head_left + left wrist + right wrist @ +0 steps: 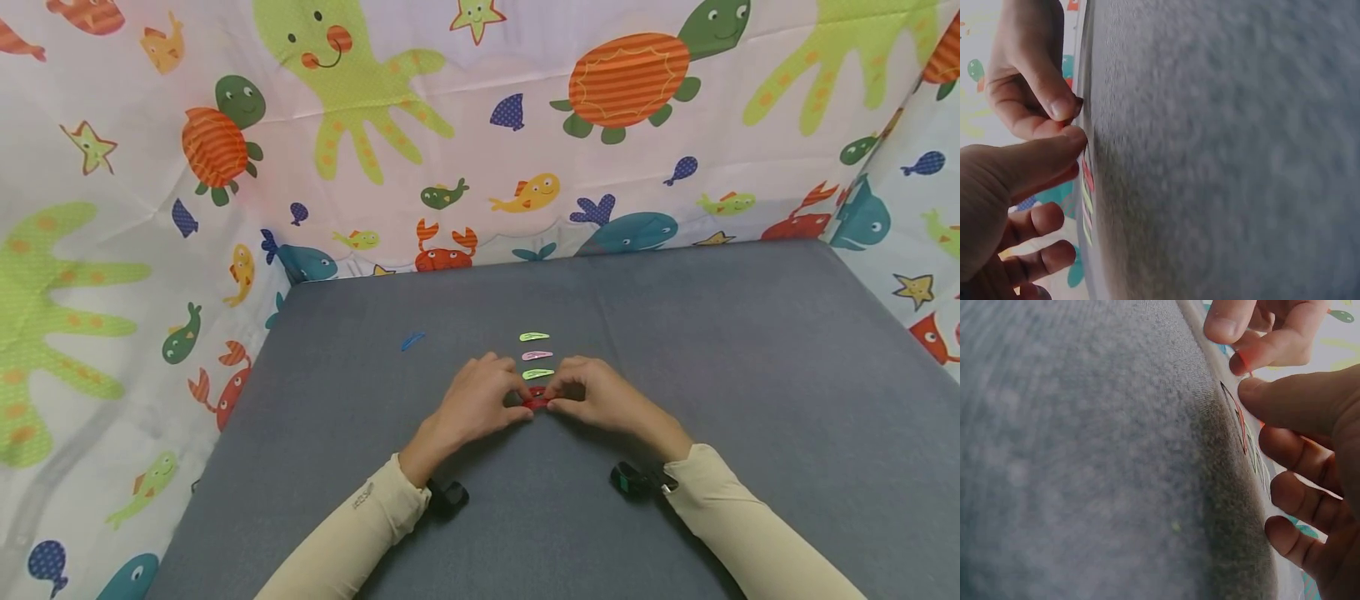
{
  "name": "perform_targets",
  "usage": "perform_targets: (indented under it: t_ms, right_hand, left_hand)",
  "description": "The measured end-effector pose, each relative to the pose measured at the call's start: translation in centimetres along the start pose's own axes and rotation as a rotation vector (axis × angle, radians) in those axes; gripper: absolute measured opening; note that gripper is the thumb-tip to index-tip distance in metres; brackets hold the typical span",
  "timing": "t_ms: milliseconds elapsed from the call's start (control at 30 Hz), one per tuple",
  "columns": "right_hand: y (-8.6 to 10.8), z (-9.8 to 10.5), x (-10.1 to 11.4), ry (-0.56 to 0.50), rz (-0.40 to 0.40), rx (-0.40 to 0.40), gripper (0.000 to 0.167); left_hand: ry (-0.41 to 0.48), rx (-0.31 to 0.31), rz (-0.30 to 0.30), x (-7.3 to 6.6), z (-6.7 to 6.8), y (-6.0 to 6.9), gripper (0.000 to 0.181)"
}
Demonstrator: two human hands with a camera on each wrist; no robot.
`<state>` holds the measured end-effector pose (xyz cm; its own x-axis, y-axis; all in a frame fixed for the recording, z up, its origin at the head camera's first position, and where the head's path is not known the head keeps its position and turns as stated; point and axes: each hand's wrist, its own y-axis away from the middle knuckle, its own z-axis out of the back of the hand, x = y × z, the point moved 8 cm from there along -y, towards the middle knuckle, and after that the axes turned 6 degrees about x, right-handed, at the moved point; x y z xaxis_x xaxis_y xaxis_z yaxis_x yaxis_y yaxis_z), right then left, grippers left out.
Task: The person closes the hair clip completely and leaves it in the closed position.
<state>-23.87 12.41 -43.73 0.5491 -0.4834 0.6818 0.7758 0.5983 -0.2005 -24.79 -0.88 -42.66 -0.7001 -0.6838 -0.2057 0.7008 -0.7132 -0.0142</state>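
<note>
My left hand (483, 396) and my right hand (603, 396) meet over the grey table. Between their fingertips they pinch a red snap hair clip (536, 404), one hand at each end. Fingers cover much of it; a translucent red bit (1244, 360) shows in the right wrist view. Just beyond it lies another red hair clip (1239, 422). Farther on, in one column, come a green hair clip (537, 374), a pink hair clip (537, 355) and a second green hair clip (534, 337).
A blue hair clip (412, 341) lies apart, to the left of the column. The grey table (750, 350) is bordered at the back and sides by a white curtain (465, 108) printed with sea animals. Dark wrist cameras (632, 481) hang under both sleeves.
</note>
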Motion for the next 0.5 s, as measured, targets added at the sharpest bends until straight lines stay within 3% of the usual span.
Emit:
perform_targets:
  t_ms: [500]
  right_hand:
    - [0.14, -0.35, -0.87, 0.099, -0.084, 0.02, 0.006]
  left_hand:
    - [0.023, 0.031, 0.038, 0.17, -0.67, -0.07, 0.014]
